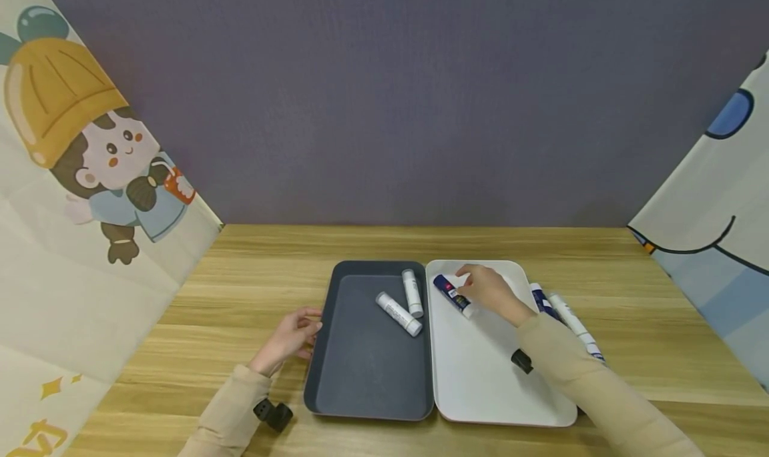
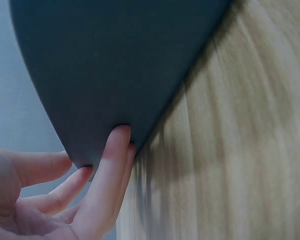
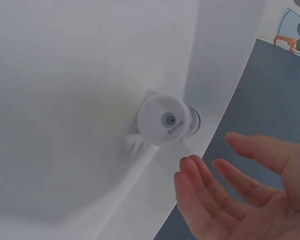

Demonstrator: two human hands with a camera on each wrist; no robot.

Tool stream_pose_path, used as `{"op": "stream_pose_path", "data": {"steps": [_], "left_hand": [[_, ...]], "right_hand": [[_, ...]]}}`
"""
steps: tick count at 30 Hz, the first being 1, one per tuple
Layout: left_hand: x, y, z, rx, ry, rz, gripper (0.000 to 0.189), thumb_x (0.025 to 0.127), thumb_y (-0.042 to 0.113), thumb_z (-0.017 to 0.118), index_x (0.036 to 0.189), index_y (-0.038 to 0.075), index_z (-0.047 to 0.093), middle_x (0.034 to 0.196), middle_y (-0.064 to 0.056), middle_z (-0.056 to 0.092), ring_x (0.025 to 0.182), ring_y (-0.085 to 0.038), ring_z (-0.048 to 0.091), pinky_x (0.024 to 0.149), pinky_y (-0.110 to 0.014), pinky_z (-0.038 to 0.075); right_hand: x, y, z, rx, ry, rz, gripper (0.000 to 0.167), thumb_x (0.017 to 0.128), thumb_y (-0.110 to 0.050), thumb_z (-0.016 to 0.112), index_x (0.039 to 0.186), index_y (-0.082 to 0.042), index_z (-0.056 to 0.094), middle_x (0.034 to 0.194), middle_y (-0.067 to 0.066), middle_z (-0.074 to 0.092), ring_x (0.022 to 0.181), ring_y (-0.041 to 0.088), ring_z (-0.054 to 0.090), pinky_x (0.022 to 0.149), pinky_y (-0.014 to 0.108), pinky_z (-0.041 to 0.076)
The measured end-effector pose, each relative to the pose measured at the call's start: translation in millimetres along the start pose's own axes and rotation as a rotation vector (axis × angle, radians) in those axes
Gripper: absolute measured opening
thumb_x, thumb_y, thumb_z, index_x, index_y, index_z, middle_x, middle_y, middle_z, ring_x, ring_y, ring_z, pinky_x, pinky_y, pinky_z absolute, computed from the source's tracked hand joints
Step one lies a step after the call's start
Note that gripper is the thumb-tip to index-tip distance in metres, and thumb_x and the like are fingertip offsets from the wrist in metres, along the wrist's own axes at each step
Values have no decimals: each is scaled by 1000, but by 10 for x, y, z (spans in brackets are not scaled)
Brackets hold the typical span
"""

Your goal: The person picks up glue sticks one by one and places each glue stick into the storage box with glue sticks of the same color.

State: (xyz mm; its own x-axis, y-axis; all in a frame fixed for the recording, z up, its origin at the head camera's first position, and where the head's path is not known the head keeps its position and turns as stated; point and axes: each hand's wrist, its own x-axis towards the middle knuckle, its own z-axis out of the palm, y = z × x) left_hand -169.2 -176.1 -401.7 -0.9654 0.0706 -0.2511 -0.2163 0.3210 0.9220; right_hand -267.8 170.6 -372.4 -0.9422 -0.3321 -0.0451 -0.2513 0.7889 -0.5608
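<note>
In the head view my left hand [image 1: 292, 337] is beside the left wall of the dark grey tray [image 1: 318, 370]. The left wrist view has its fairly straight fingers [image 2: 112, 155] touching the tray's outer wall. Two white glue sticks, one slanted [image 1: 398, 313] and one more upright [image 1: 412, 293], lie in the grey tray's right half. My right hand [image 1: 486, 289] hovers over the white tray [image 1: 480, 390], beside a dark blue glue stick [image 1: 450, 293] with a white end. In the right wrist view that stick's round white end [image 3: 162, 120] faces the camera, and the parted fingers hold nothing.
Right of the white tray, partly hidden by the right forearm, lie a blue glue stick [image 1: 543, 300] and white ones [image 1: 571, 317]. The two trays stand side by side on a wooden table [image 1: 252, 263]. A dark grey panel [image 1: 384, 110] rises behind.
</note>
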Motion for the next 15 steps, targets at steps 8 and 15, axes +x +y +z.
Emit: {"op": "stream_pose_path", "data": {"steps": [8,15], "left_hand": [[-65,-43,-64,10,-24,14,35,91,7,45,123,-8,40,92,-20,55,63,-17,55,50,-34,50],[-78,-44,-75,8,-35,18,35,92,7,45,123,-8,40,92,-20,55,63,-17,55,50,-34,50]], "right_hand": [[-170,-78,-14,-29,14,-38,31,81,-9,60,109,5,56,79,11,61,65,18,54,56,30,42],[-279,-118,-100,-57,20,-44,32,82,-10,60,110,3,56,80,10,61,64,17,53,56,30,41]]}}
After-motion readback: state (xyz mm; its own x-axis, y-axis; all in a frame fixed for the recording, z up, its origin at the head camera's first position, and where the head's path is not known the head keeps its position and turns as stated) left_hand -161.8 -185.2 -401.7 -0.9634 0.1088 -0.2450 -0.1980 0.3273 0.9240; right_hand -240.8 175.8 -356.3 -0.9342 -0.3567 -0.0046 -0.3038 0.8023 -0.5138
